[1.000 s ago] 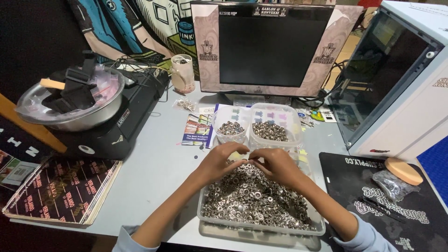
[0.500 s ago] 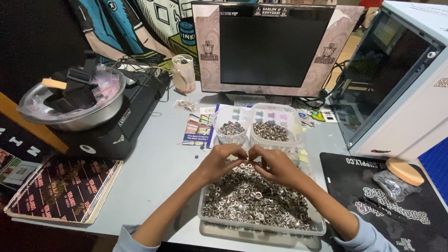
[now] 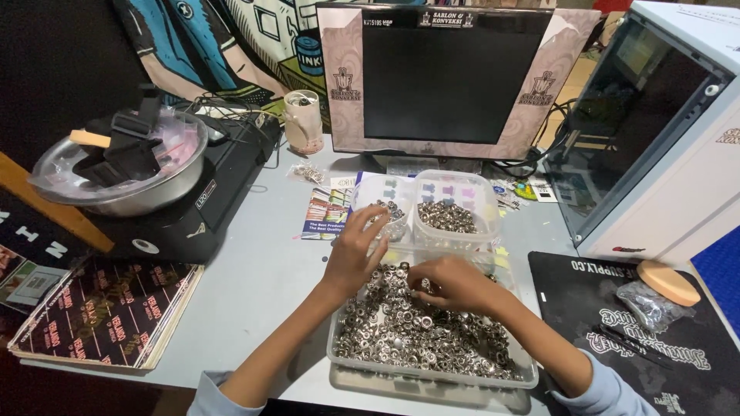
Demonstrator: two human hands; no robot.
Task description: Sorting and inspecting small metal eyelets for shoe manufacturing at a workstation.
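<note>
A clear plastic tray in front of me is full of small silver metal rings and snap parts. My right hand rests on the pile near the tray's far edge, fingers curled into the pieces. My left hand reaches up over the far left corner of the tray, fingertips at the rim of the left of two small clear tubs, which holds a few silver pieces. The right tub holds more of them. Whether the left fingertips pinch a piece I cannot tell.
A monitor stands behind the tubs, a white computer case at the right. A metal bowl sits on a black machine at the left. A stack of printed sheets, a leaflet, a black mat.
My hands were together over the tray's far edge; now the left hand has reached forward to the left small tub and the right hand has dropped onto the pile.
</note>
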